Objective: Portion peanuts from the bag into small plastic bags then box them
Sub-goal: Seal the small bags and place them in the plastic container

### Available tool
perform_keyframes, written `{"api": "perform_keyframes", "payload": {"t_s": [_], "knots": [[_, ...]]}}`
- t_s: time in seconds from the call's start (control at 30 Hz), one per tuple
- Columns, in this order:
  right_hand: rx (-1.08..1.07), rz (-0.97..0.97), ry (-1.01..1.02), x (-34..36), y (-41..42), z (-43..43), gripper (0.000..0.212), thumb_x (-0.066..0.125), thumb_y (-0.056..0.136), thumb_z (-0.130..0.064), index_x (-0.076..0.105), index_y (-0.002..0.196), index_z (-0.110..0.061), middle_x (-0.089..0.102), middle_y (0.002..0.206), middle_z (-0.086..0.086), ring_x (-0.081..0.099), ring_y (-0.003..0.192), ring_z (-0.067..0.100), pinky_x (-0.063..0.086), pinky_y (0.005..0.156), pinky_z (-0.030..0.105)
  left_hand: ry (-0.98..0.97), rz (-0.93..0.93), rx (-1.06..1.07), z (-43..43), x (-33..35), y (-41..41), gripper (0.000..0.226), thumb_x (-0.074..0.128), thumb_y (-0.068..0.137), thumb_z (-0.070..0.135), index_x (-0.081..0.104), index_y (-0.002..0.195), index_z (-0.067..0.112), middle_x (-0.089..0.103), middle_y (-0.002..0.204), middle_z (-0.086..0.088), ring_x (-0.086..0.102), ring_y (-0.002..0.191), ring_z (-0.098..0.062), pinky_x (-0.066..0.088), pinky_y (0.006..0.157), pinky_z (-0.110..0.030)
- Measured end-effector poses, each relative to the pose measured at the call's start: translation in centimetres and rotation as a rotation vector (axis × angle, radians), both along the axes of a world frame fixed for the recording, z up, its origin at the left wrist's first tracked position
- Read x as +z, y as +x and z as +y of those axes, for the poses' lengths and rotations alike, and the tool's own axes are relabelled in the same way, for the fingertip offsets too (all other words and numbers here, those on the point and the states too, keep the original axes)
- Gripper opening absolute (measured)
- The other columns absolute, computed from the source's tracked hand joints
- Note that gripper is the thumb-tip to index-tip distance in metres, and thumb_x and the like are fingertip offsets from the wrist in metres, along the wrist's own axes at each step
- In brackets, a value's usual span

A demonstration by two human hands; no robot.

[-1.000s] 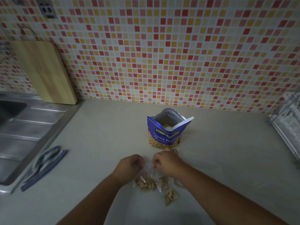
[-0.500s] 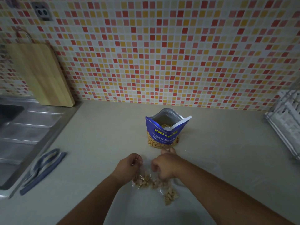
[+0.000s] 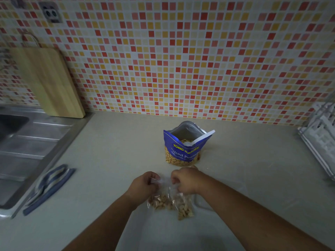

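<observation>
The fingertips of the left hand [image 3: 145, 184] and the right hand [image 3: 186, 180] are curled under and out of sight at the top of the small plastic bag [image 3: 169, 202], so whether its mouth is sealed cannot be told. The sink [image 3: 27, 142] is cut by the left edge and the white rack [image 3: 322, 138] by the right edge, its contents a blur. The cutting board [image 3: 49, 82] is smeared, and the smaller print on the blue peanut bag [image 3: 183, 151] is too soft to read.

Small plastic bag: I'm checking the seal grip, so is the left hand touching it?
Touching. The head view shows the left hand pinching the top edge of the small plastic bag.
</observation>
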State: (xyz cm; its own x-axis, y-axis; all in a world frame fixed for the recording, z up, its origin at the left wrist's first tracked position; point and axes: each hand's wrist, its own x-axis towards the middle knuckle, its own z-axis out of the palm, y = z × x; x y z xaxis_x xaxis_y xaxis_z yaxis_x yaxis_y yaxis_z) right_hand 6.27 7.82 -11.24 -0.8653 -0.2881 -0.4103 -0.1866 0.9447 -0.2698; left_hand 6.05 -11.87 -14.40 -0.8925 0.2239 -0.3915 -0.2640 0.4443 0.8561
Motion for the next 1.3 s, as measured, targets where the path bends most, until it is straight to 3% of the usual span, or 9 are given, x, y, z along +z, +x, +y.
{"api": "perform_keyframes", "payload": {"t_s": [0.3, 0.4, 0.53, 0.63, 0.83, 1.03, 1.13, 1.2, 1.3], "knots": [[0.063, 0.041, -0.006, -0.6, 0.2, 0.3, 0.031, 0.053, 0.082, -0.010, 0.056, 0.110, -0.024, 0.066, 0.111, 0.002, 0.058, 0.107, 0.025, 0.036, 0.095, 0.031, -0.068, 0.024, -0.058, 0.4, -0.5, -0.4, 0.029, 0.058, 0.051, 0.014, 0.065, 0.077, 0.025, 0.070, 0.073, -0.003, 0.065, 0.069, -0.021, 0.056, 0.072, -0.045], [0.011, 0.047, -0.171, 0.0, 0.2, 0.3, 0.031, 0.051, 0.081, -0.009, 0.059, 0.107, -0.023, 0.067, 0.107, 0.002, 0.059, 0.100, 0.022, 0.042, 0.083, 0.026, 0.014, -0.023, -0.020, 0.6, 0.1, -0.1, 0.024, 0.058, 0.054, 0.010, 0.067, 0.073, 0.022, 0.070, 0.070, -0.010, 0.064, 0.063, -0.024, 0.056, 0.064, -0.041], [-0.032, 0.062, -0.383, 1.7, 0.5, 0.3, 0.027, 0.055, 0.077, -0.008, 0.061, 0.100, -0.021, 0.063, 0.096, -0.002, 0.058, 0.091, 0.016, 0.047, 0.080, 0.028, 0.191, -0.072, -0.047, 0.8, 2.2, 0.3, 0.019, 0.060, 0.059, 0.007, 0.065, 0.076, 0.013, 0.068, 0.062, -0.003, 0.058, 0.053, -0.017, 0.047, 0.051, -0.022], [-0.070, 0.098, -0.547, 3.9, 1.3, 0.9, 0.023, 0.059, 0.079, -0.008, 0.061, 0.096, -0.023, 0.058, 0.086, -0.009, 0.057, 0.084, 0.010, 0.049, 0.083, 0.030, 0.295, -0.064, -0.083, 1.0, 3.9, 0.3, 0.013, 0.064, 0.064, 0.011, 0.065, 0.076, 0.014, 0.065, 0.062, -0.001, 0.054, 0.054, -0.017, 0.043, 0.051, -0.022], [-0.136, 0.170, -0.600, 9.0, 3.4, 5.6, 0.037, 0.062, 0.080, -0.002, 0.053, 0.081, -0.038, 0.057, 0.081, -0.021, 0.053, 0.076, -0.011, 0.043, 0.076, 0.012, 0.389, -0.042, -0.209, 5.0, 7.2, -0.2, 0.009, 0.065, 0.078, 0.012, 0.062, 0.078, 0.020, 0.063, 0.066, 0.006, 0.061, 0.058, -0.006, 0.044, 0.054, -0.021], [-0.242, 0.067, -0.416, 8.3, 5.5, 10.9, 0.027, 0.060, 0.081, -0.004, 0.059, 0.087, -0.030, 0.066, 0.089, 0.000, 0.057, 0.078, 0.009, 0.048, 0.074, 0.023, 0.177, -0.037, -0.358, 12.7, 5.6, 0.8, 0.020, 0.054, 0.089, 0.008, 0.057, 0.079, 0.025, 0.062, 0.066, 0.011, 0.060, 0.058, 0.000, 0.042, 0.049, -0.014], [-0.275, -0.001, -0.307, 5.5, 5.9, 12.4, 0.023, 0.058, 0.083, -0.007, 0.065, 0.096, -0.025, 0.061, 0.082, -0.006, 0.054, 0.077, 0.013, 0.040, 0.063, 0.011, 0.064, -0.048, -0.347, 15.2, 3.9, 1.5, 0.021, 0.052, 0.086, 0.003, 0.057, 0.080, 0.023, 0.062, 0.073, 0.003, 0.060, 0.050, -0.001, 0.046, 0.047, -0.017], [-0.300, -0.016, -0.243, 3.6, 6.1, 13.0, 0.024, 0.056, 0.084, -0.008, 0.065, 0.102, -0.021, 0.058, 0.079, -0.009, 0.055, 0.078, 0.014, 0.037, 0.061, 0.009, -0.059, 0.058, -0.379, 16.0, 2.6, 1.7, 0.019, 0.053, 0.083, 0.003, 0.059, 0.091, 0.019, 0.066, 0.085, -0.005, 0.065, 0.068, -0.017, 0.051, 0.062, -0.026], [-0.346, 0.035, -0.146, 1.0, 6.4, 13.0, 0.026, 0.051, 0.084, -0.012, 0.062, 0.104, -0.024, 0.066, 0.099, 0.003, 0.061, 0.089, 0.021, 0.045, 0.072, 0.025, -0.327, 0.360, -0.534, 16.2, 1.1, 2.1, 0.036, 0.051, 0.082, 0.008, 0.050, 0.117, 0.014, 0.062, 0.107, -0.014, 0.061, 0.097, -0.030, 0.044, 0.076, -0.028]]}}
